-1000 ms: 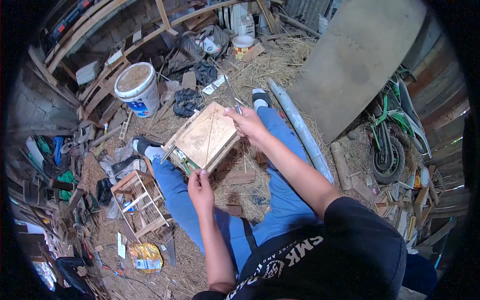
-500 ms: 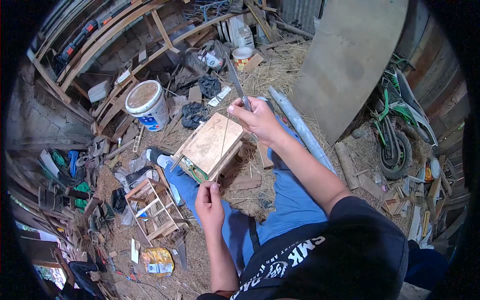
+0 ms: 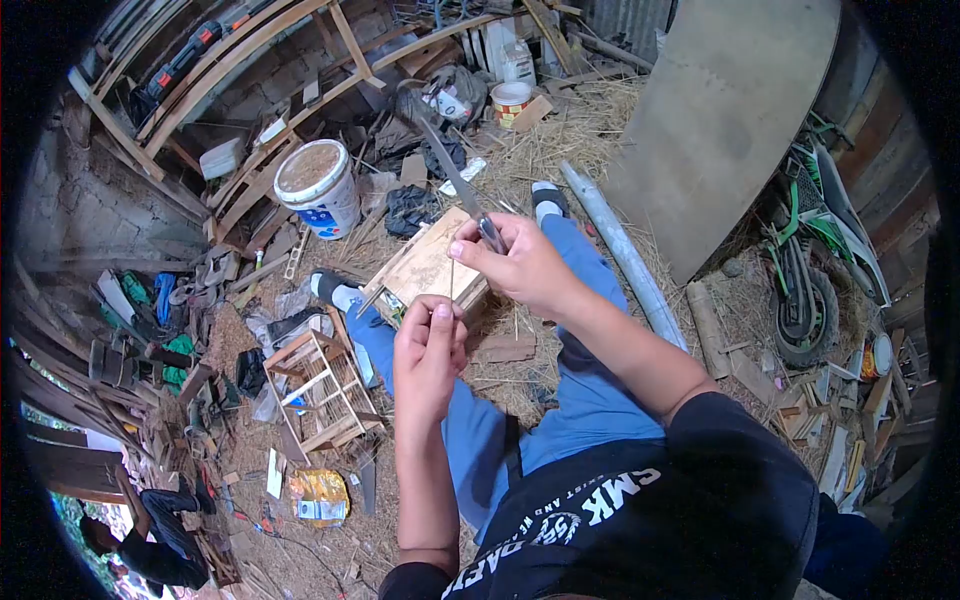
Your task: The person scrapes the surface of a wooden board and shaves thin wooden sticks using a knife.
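Observation:
My right hand (image 3: 520,262) is closed round the handle of a long-bladed knife (image 3: 458,180), its blade pointing up and away from me. Between the fingertips of my left hand (image 3: 428,355) is a thin stick (image 3: 451,278), which runs up toward the thumb of my right hand. Whether the right fingers also touch it I cannot tell. Below both hands, between my legs, lies a pale wooden box (image 3: 425,262) with a flat board on top; my hands partly cover it.
A small slatted wooden frame (image 3: 322,392) stands on the straw floor at left, near a yellow packet (image 3: 320,497). Beyond are a white bucket (image 3: 318,190) and a grey pole (image 3: 622,255). A motorbike (image 3: 812,250) leans at right. Another person (image 3: 165,540) is at lower left.
My left hand has moved up the stick, closer to my right hand, so less of it shows between them. The view has shifted, and the person at lower left shows more.

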Tool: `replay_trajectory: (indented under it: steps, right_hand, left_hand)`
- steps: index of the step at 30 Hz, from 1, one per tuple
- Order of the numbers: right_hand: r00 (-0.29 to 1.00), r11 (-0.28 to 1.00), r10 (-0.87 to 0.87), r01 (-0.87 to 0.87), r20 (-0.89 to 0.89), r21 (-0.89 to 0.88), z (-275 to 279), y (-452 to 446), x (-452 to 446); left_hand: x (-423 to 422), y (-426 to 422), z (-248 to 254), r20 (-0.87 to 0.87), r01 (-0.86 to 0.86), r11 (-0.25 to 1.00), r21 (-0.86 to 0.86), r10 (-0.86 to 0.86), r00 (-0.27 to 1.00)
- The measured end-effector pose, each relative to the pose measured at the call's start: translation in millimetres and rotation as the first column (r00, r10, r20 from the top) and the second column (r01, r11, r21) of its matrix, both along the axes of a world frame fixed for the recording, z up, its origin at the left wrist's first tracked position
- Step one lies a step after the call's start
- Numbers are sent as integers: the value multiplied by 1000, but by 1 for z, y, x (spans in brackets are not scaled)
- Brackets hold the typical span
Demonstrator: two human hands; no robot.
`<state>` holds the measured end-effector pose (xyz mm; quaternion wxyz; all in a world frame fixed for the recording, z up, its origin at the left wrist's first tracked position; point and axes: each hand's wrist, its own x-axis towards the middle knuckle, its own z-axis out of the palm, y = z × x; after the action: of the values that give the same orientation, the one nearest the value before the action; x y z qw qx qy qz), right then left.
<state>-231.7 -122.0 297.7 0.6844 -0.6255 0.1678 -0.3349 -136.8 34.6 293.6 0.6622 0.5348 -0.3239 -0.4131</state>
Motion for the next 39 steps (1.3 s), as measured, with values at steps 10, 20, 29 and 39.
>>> replay_trajectory:
  steps: [10, 20, 29, 39]
  right_hand:
    - [977, 567, -142, -49, -156, -822, -3, 9, -44]
    - [985, 346, -168, 27, -33, -938, 5, 5, -48]
    - [945, 423, -326, 141, -5, -895, 12, -28, -53]
    - [989, 376, -149, 53, -4, -925, 0, 6, -45]
  left_hand:
    - [-10, 6, 14, -78, -97, 995, 28, 99, 992]
    - [-20, 17, 27, -14, -116, 993, 12, 116, 993]
    - [-16, 21, 19, -9, -106, 994, -22, 106, 994]
    - [-18, 22, 16, -1, -181, 983, -19, 181, 983]
